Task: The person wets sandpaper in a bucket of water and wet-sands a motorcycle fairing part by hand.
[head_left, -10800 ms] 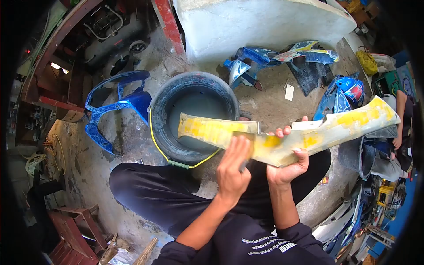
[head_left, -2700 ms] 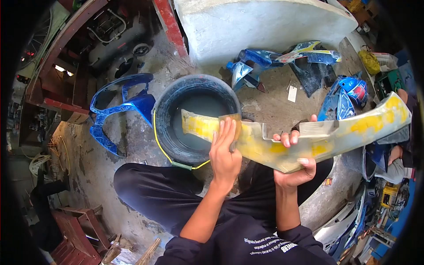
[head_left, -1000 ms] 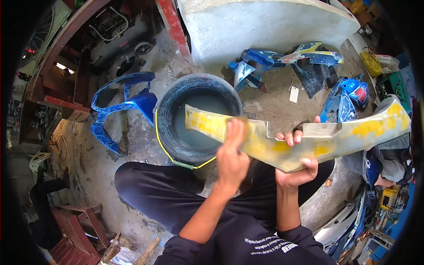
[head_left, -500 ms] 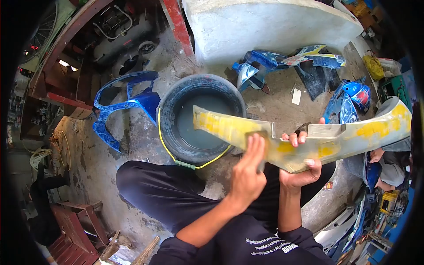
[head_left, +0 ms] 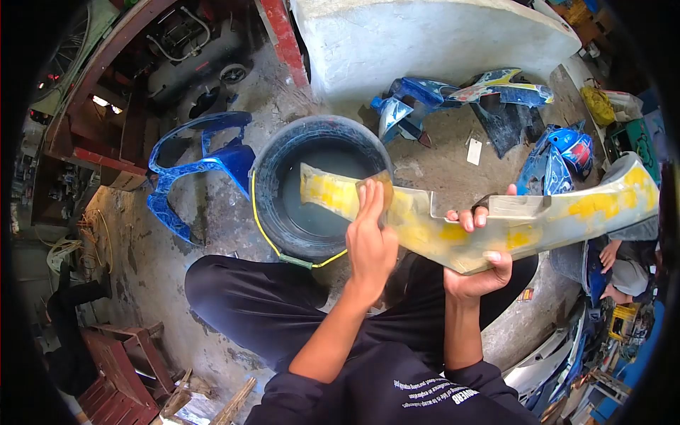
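A long curved motorcycle fairing panel (head_left: 418, 216), grey with yellow patches, slants across in front of me, its narrow left end over the bucket. My right hand (head_left: 482, 265) grips the panel's lower middle, thumb on the near face and fingertips curled over the notched top edge. My left hand (head_left: 372, 237) presses a brown piece of sandpaper (head_left: 374, 188) flat against the panel's left part, fingers held together over it. Below the panel's left end stands a black bucket (head_left: 265, 205) with murky water inside and a yellow-green handle at its near rim.
A blue fairing frame (head_left: 202, 166) lies left of the bucket. Blue fairing pieces (head_left: 418, 99) and another blue part (head_left: 567, 156) lie beyond it, near a white wall (head_left: 432, 42). Another person's hand (head_left: 609, 255) shows at right. A reddish wooden stool (head_left: 117, 375) stands lower left.
My left hand has slid the sandpaper leftward and slightly up along the panel. My right hand keeps its grip, and the panel has shifted only a little.
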`<state>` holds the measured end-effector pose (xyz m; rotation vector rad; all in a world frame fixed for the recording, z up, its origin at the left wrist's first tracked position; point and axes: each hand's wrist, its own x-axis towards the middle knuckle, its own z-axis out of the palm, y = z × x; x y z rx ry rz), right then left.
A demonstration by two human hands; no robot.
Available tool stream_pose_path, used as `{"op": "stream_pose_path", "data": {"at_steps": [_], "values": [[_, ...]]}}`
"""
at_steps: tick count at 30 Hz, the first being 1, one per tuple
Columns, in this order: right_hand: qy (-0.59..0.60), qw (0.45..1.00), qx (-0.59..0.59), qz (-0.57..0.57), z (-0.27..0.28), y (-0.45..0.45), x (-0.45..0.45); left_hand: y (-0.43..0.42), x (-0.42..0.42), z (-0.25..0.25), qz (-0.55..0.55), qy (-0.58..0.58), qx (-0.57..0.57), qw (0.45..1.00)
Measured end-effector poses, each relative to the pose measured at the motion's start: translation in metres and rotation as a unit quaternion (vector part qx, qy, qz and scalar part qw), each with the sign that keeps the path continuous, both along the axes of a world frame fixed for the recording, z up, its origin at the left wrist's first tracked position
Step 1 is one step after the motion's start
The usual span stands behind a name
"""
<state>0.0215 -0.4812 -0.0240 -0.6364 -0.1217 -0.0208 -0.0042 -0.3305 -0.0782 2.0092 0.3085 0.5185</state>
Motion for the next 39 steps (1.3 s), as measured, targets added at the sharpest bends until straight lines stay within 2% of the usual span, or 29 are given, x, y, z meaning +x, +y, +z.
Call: {"op": "stream_pose_path", "data": {"at_steps": [3, 5, 9, 11, 15, 17, 18, 22, 23, 25, 27, 29, 32, 35, 37, 39], "values": [[0.001, 1.0, -0.002, 0.015, -0.002, 0.002, 0.004, -0.032, -0.015, 0.013, -0.031, 0.025, 0.033, 0.999], [-0.01, 1.0, 0.003, 0.01, -0.001, -0.002, 0.005, -0.044, -0.031, 0.03, -0.076, 0.007, -0.018, 0.997], [0.001, 1.0, 0.014, 0.014, -0.002, 0.001, 0.001, -0.011, -0.001, 0.011, -0.022, 0.018, 0.005, 1.0], [0.007, 1.0, 0.015, 0.019, -0.004, 0.002, 0.003, -0.028, -0.006, 0.02, -0.012, 0.03, 0.004, 0.999], [-0.003, 1.0, 0.014, 0.014, -0.003, -0.006, 0.006, -0.047, -0.031, 0.033, -0.083, 0.018, -0.044, 0.995], [-0.004, 1.0, 0.016, 0.012, -0.004, -0.003, 0.004, -0.029, -0.019, 0.022, -0.073, -0.003, 0.004, 0.997], [0.003, 1.0, 0.015, 0.015, -0.003, -0.001, 0.002, -0.019, -0.006, 0.023, -0.037, 0.023, 0.003, 0.999], [0.003, 1.0, 0.011, 0.021, -0.002, -0.004, 0.006, -0.037, -0.02, 0.034, -0.076, 0.031, 0.015, 0.997], [-0.002, 1.0, 0.013, 0.021, -0.002, -0.006, 0.007, -0.046, -0.03, 0.043, -0.077, 0.017, -0.038, 0.996], [-0.007, 1.0, 0.013, 0.021, -0.002, -0.006, 0.007, -0.038, -0.03, 0.04, -0.092, 0.018, -0.038, 0.995], [0.001, 1.0, 0.021, 0.023, -0.001, 0.001, 0.002, -0.02, -0.009, 0.032, -0.024, 0.019, -0.014, 0.999], [0.007, 1.0, 0.015, 0.022, -0.001, 0.0, 0.0, -0.018, -0.005, 0.029, -0.014, 0.017, -0.018, 1.0], [0.001, 1.0, 0.011, 0.022, -0.002, -0.004, 0.006, -0.044, -0.034, 0.045, -0.095, 0.034, -0.034, 0.994], [-0.004, 1.0, 0.013, 0.021, -0.003, -0.002, 0.005, -0.029, -0.027, 0.036, -0.089, 0.015, -0.005, 0.996], [0.001, 1.0, 0.02, 0.022, -0.004, -0.001, 0.0, -0.01, -0.004, 0.025, -0.047, 0.029, -0.014, 0.998], [0.007, 0.999, 0.022, 0.027, -0.003, -0.001, 0.004, -0.019, -0.011, 0.027, -0.064, 0.024, 0.009, 0.998]]}}
